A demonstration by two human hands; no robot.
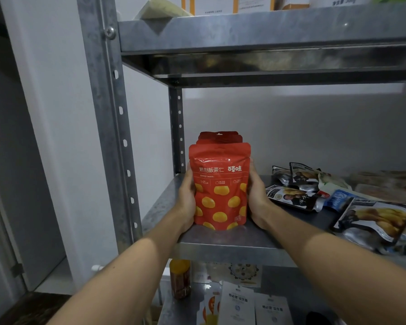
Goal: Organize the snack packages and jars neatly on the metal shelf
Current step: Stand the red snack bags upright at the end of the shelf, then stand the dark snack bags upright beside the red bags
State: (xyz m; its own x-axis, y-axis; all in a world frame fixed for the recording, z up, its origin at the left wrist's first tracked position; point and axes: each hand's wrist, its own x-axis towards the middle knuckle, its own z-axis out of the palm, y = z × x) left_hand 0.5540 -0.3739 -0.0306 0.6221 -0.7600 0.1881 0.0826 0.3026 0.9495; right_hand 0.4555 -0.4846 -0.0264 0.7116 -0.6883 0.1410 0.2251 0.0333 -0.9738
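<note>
The step in hand is squaring up a stack of red pouches [220, 184] at the nine o'clock end of the middle board of the metal shelf [161, 207]. The stack stands upright on its base, near the front edge, several pouches deep, their tops showing stepped one behind another. The left hand [186, 195] clasps its nine o'clock side and the right hand [258, 198] its three o'clock side. Both sets of fingers reach round behind the stack, grasping it, with their tips hidden.

Towards three o'clock, apart from the stack, dark snack packets [295, 195] lie flat and overlapping in a loose heap with a blue packet [338, 199] among them. On the board below, at six o'clock, stand a jar [179, 280] and white pouches [237, 303].

Judging from this, the stack is nearly placed. The next move calls for easing both hands off evenly so the pouches do not topple forward, then turning to the heap at three o'clock, which is not yet sorted.
</note>
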